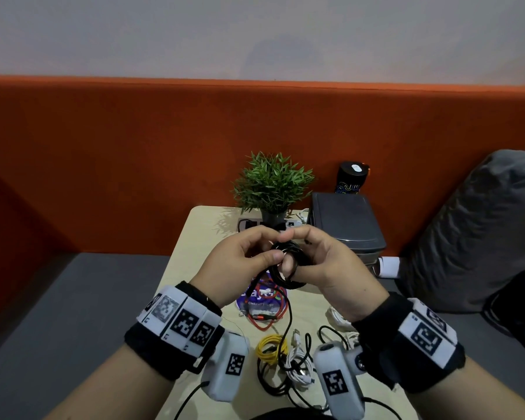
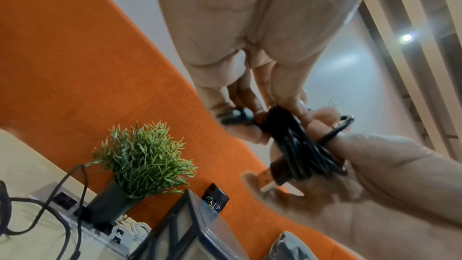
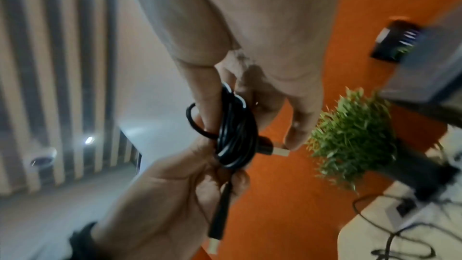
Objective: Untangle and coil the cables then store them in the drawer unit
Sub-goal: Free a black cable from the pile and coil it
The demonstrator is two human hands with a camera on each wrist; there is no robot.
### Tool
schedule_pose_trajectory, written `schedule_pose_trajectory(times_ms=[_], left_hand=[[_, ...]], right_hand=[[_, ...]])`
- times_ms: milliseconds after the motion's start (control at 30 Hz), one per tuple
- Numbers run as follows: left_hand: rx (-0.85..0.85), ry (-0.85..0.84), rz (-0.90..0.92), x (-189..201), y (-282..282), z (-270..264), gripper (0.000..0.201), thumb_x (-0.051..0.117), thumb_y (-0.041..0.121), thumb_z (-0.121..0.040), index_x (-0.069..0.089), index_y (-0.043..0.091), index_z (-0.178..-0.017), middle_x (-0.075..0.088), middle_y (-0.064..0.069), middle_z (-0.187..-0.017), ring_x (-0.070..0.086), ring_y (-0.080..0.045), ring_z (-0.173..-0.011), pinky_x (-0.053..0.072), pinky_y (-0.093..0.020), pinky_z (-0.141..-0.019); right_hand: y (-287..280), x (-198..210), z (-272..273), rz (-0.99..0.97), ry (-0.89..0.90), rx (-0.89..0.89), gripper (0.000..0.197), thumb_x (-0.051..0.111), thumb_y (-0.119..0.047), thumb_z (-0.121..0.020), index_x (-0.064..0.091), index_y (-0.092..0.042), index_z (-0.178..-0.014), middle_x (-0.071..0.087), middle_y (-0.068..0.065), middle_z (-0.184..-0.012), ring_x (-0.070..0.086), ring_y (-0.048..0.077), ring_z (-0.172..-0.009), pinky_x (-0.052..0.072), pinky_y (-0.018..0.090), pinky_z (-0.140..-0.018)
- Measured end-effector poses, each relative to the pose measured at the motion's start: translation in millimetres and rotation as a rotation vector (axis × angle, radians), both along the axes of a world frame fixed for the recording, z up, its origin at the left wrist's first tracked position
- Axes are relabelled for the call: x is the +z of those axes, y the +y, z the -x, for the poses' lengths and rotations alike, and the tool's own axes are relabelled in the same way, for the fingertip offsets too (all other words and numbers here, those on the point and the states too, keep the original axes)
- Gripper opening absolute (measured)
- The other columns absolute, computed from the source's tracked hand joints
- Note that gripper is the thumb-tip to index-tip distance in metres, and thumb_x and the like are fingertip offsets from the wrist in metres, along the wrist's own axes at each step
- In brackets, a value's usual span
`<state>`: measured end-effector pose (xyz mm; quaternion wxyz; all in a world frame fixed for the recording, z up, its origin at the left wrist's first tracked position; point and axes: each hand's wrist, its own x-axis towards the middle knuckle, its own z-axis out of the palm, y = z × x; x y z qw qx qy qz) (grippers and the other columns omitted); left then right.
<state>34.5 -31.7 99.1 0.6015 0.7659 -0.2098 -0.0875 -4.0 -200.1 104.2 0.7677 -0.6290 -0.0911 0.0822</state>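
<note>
A black cable coil [image 1: 288, 265] hangs in the air above the small table, held between both hands. My left hand [image 1: 249, 256] pinches the coil from the left, and my right hand [image 1: 322, 256] grips it from the right with a finger through the loops. In the left wrist view the coil [image 2: 302, 145] shows a USB plug [image 2: 270, 181] sticking out. The right wrist view shows the same coil [image 3: 235, 133] with its plug [image 3: 280, 151]. The dark grey drawer unit [image 1: 346, 222] stands at the back right of the table.
On the light wooden table [image 1: 194, 237] lie a red cable [image 1: 264, 316], a yellow coil [image 1: 270, 344], white cables [image 1: 300, 362] and black cables [image 1: 273, 386]. A potted plant [image 1: 272, 183], a power strip [image 1: 249, 222] and a dark tumbler [image 1: 352, 177] stand at the back.
</note>
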Motion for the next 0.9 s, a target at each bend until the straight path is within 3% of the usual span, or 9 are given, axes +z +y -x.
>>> schedule_pose_trajectory(times_ms=[100,200,267,333,433,567,733,800,900], left_hand=[[0.037,-0.002,-0.001,2.2,0.2,-1.7,0.013,0.067,0.024,-0.081,0.069,0.028,-0.093,0.063,-0.005,-0.078,0.059,-0.017,-0.078,0.051,-0.045,-0.079],[0.086,-0.007,-0.019,2.8,2.0,-5.0,0.017,0.065,0.010,-0.085,0.067,0.026,-0.091,0.061,0.000,-0.076,0.059,-0.014,-0.074,0.051,-0.041,-0.077],[0.094,0.015,-0.026,3.2,2.6,-4.8,0.014,0.065,0.009,-0.085,0.067,0.021,-0.093,0.060,-0.002,-0.076,0.059,-0.016,-0.073,0.053,-0.044,-0.076],[0.096,0.015,-0.026,4.1,2.3,-3.6,0.014,0.064,0.009,-0.085,0.066,0.019,-0.094,0.061,-0.009,-0.079,0.061,-0.018,-0.074,0.054,-0.046,-0.076],[0.104,-0.050,-0.069,5.1,-1.1,-4.4,0.021,0.064,0.009,-0.086,0.065,0.030,-0.090,0.067,-0.010,-0.088,0.062,-0.017,-0.078,0.053,-0.040,-0.077],[0.109,-0.146,-0.172,2.7,-4.0,-4.8,0.030,0.064,0.014,-0.086,0.060,0.043,-0.087,0.067,0.005,-0.089,0.062,-0.014,-0.086,0.052,-0.035,-0.080],[0.114,-0.272,-0.296,0.4,-11.2,-1.7,0.018,0.062,0.014,-0.087,0.064,0.028,-0.099,0.058,0.016,-0.089,0.057,-0.010,-0.087,0.050,-0.031,-0.080],[0.122,-0.301,-0.331,1.1,-11.7,-2.1,0.018,0.062,0.014,-0.087,0.065,0.023,-0.103,0.054,0.018,-0.087,0.054,-0.010,-0.087,0.048,-0.029,-0.080],[0.119,-0.325,-0.348,2.7,-11.1,-1.8,0.018,0.062,0.016,-0.087,0.065,0.023,-0.104,0.052,0.020,-0.086,0.053,-0.009,-0.086,0.049,-0.028,-0.079]], right_hand=[[5.2,-2.4,4.6,0.234,-0.199,-0.084,0.034,0.062,0.011,-0.083,0.068,-0.021,-0.090,0.064,-0.004,-0.081,0.060,0.011,-0.082,0.049,0.024,-0.077],[1.9,-3.6,3.0,0.550,-0.351,-0.154,0.030,0.071,-0.004,-0.082,0.071,-0.034,-0.082,0.054,-0.016,-0.099,0.054,0.007,-0.100,0.045,0.024,-0.088],[-7.0,-1.6,-1.3,0.756,-0.456,-0.214,0.021,0.076,-0.016,-0.078,0.070,-0.036,-0.083,0.045,-0.013,-0.108,0.047,0.010,-0.108,0.040,0.026,-0.091],[-13.0,0.4,-3.0,0.866,-0.562,-0.243,0.017,0.075,-0.025,-0.077,0.069,-0.038,-0.086,0.045,-0.007,-0.097,0.046,0.016,-0.098,0.041,0.031,-0.082],[-13.7,0.9,0.0,0.814,-0.545,-0.232,0.012,0.072,-0.026,-0.081,0.070,-0.037,-0.084,0.047,-0.008,-0.075,0.046,0.013,-0.078,0.040,0.031,-0.068],[-17.2,-5.3,1.1,0.445,-0.218,-0.166,0.009,0.070,-0.019,-0.084,0.073,-0.028,-0.082,0.046,0.009,-0.059,0.035,0.013,-0.052,0.031,0.027,-0.053],[-25.3,-5.9,1.9,0.263,-0.063,-0.023,0.012,0.063,-0.007,-0.082,0.069,-0.017,-0.078,0.067,0.010,-0.068,0.062,0.014,-0.064,0.043,0.020,-0.063],[-29.5,-3.8,2.3,0.260,-0.044,0.009,0.015,0.053,-0.010,-0.076,0.067,-0.009,-0.080,0.070,0.016,-0.078,0.056,0.010,-0.063,0.039,0.013,-0.059],[-30.3,-6.7,4.7,0.355,-0.066,-0.038,0.010,0.062,-0.023,-0.082,0.067,-0.016,-0.078,0.070,0.010,-0.078,0.051,0.009,-0.063,0.039,0.016,-0.062]])
